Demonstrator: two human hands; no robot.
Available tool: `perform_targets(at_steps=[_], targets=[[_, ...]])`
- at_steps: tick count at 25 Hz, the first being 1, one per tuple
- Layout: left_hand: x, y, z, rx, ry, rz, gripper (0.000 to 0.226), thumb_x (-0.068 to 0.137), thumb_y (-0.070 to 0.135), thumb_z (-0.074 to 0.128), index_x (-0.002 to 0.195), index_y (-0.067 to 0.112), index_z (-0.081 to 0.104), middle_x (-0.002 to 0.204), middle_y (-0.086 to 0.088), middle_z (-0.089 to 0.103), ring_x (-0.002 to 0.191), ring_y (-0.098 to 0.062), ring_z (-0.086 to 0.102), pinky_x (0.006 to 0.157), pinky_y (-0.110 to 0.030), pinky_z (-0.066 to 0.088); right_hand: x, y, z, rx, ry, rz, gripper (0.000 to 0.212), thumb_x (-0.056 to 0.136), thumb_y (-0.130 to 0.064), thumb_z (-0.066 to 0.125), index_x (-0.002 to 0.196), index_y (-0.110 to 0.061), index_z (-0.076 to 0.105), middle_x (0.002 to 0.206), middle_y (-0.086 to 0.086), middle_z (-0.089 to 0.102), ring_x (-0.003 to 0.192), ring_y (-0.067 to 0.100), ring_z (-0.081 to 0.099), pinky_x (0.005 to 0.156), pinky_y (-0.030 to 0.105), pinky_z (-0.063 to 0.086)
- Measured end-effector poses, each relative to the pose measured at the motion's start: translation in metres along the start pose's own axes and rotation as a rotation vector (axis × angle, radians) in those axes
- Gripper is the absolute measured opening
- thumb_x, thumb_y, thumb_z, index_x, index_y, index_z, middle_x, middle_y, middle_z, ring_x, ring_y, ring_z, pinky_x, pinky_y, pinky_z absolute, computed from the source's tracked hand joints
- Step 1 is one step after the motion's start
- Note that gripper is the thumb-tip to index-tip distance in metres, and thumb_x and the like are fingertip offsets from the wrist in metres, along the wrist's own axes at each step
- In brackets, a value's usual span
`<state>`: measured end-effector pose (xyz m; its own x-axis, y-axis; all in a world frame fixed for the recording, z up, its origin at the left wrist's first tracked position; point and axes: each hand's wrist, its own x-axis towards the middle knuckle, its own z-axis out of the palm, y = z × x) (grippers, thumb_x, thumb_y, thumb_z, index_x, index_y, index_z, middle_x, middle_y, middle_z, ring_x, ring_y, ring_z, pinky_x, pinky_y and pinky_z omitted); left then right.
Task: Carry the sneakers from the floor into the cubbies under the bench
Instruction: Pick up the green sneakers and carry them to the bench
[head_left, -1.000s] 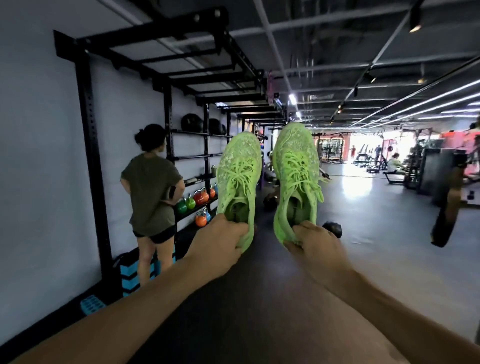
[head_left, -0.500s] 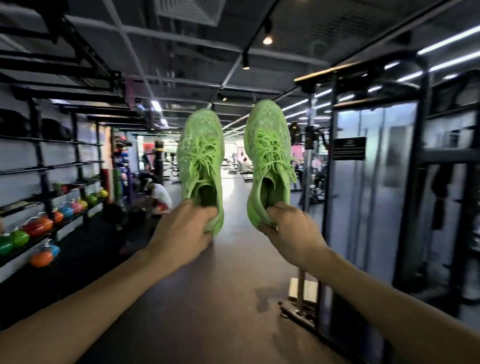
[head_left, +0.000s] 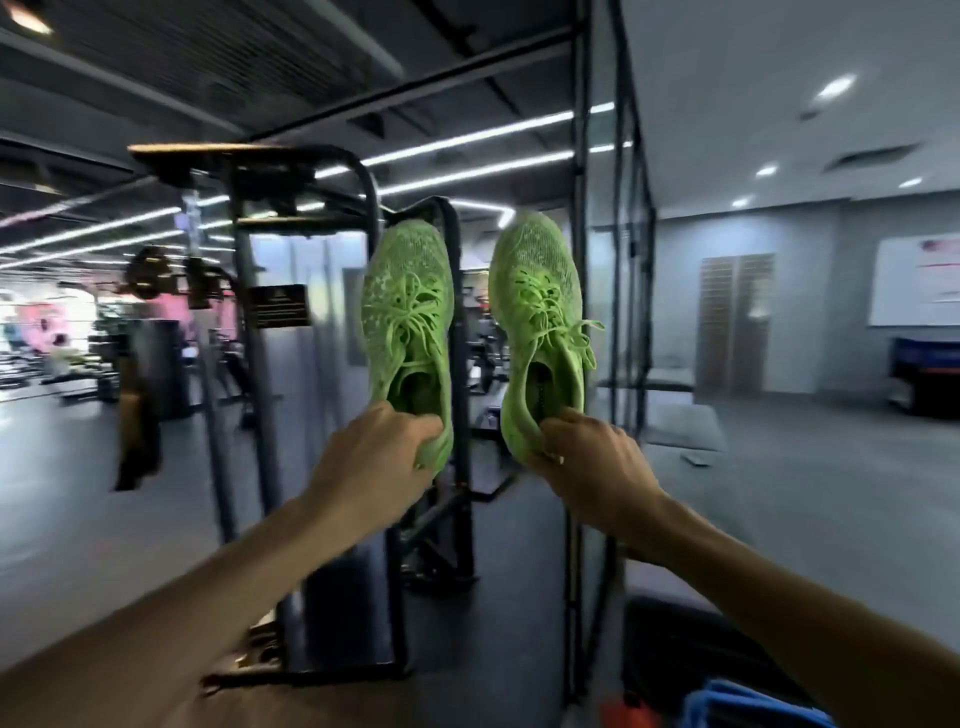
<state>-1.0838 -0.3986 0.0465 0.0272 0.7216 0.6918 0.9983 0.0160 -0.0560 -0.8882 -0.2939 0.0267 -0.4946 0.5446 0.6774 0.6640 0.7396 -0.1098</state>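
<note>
Sneakers: the left sneaker (head_left: 408, 322) hangs toes-up from the left hand (head_left: 374, 457), whose grip pinches its heel collar; the right sneaker (head_left: 543, 322) is held likewise by the right hand (head_left: 597, 462). Both are in mid-air, off the floor, before a black rack (head_left: 311, 364). No cubbies show; best to keep both heel grips firm and the pair apart while walking. They are bright green knit, laces loose.

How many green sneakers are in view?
2: the left sneaker is gripped at the heel by the left hand, the right sneaker by the right hand. None visible elsewhere.
</note>
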Motion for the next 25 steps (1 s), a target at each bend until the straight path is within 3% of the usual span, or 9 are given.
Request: perform_targets(at_steps=[2, 7, 13, 16, 19, 23, 25], targets=[[0.032, 0.078, 0.036, -0.127, 0.001, 0.092, 0.022, 0.082, 0.020, 0.064, 0.074, 0.023, 0.044, 0.068, 0.000, 0.042, 0.061, -0.022, 0.038, 0.057, -0.030, 0.031, -0.035, 0.075, -0.039, -0.083, 0.008, 0.079, 0.025, 0.092, -0.038, 0.053, 0.092, -0.015, 0.062, 0.099, 0.004, 0.060, 0.091, 0.031, 0.059, 0.064, 0.034, 0.039], [0.111, 0.278, 0.113, -0.373, -0.041, 0.308, 0.038, 0.078, 0.020, 0.067, 0.064, 0.031, 0.034, 0.066, -0.005, 0.051, 0.065, -0.028, 0.049, 0.054, -0.033, 0.040, -0.125, 0.254, -0.139, -0.243, 0.042, 0.256, 0.033, 0.093, -0.043, 0.050, 0.083, -0.013, 0.060, 0.090, 0.005, 0.058, 0.081, 0.031, 0.058, 0.067, 0.037, 0.045], [0.188, 0.490, 0.168, -0.552, -0.055, 0.467, 0.033, 0.075, 0.019, 0.067, 0.066, 0.029, 0.036, 0.070, -0.007, 0.056, 0.068, -0.030, 0.053, 0.058, -0.036, 0.046, -0.203, 0.422, -0.229, -0.372, 0.080, 0.454, 0.026, 0.091, -0.038, 0.055, 0.083, -0.014, 0.061, 0.088, 0.003, 0.058, 0.078, 0.027, 0.057, 0.068, 0.036, 0.047], [0.224, 0.575, 0.201, -0.600, -0.038, 0.540, 0.020, 0.078, 0.022, 0.067, 0.073, 0.025, 0.047, 0.079, -0.008, 0.061, 0.076, -0.033, 0.058, 0.064, -0.037, 0.049, -0.229, 0.498, -0.252, -0.428, 0.090, 0.514, 0.025, 0.090, -0.035, 0.059, 0.078, -0.014, 0.057, 0.085, 0.002, 0.056, 0.074, 0.027, 0.055, 0.064, 0.035, 0.045], [0.267, 0.661, 0.245, -0.621, -0.041, 0.593, 0.012, 0.082, 0.025, 0.066, 0.093, 0.022, 0.062, 0.091, -0.006, 0.063, 0.085, -0.029, 0.060, 0.066, -0.031, 0.042, -0.247, 0.585, -0.271, -0.493, 0.092, 0.571, 0.024, 0.089, -0.034, 0.061, 0.075, -0.015, 0.055, 0.081, -0.001, 0.053, 0.071, 0.026, 0.054, 0.061, 0.031, 0.039], [0.345, 0.764, 0.308, -0.712, -0.042, 0.652, 0.019, 0.079, 0.021, 0.068, 0.079, 0.026, 0.050, 0.077, -0.001, 0.051, 0.078, -0.029, 0.059, 0.064, -0.031, 0.042, -0.246, 0.706, -0.297, -0.560, 0.095, 0.632, 0.023, 0.089, -0.031, 0.061, 0.076, -0.013, 0.057, 0.081, 0.001, 0.053, 0.070, 0.027, 0.052, 0.060, 0.031, 0.038], [0.382, 0.806, 0.335, -0.748, -0.058, 0.679, 0.016, 0.077, 0.019, 0.070, 0.079, 0.023, 0.054, 0.074, -0.001, 0.048, 0.072, -0.028, 0.057, 0.064, -0.033, 0.045, -0.244, 0.758, -0.309, -0.592, 0.094, 0.651, 0.025, 0.090, -0.029, 0.060, 0.071, -0.015, 0.050, 0.077, -0.002, 0.048, 0.065, 0.024, 0.046, 0.056, 0.029, 0.032]])
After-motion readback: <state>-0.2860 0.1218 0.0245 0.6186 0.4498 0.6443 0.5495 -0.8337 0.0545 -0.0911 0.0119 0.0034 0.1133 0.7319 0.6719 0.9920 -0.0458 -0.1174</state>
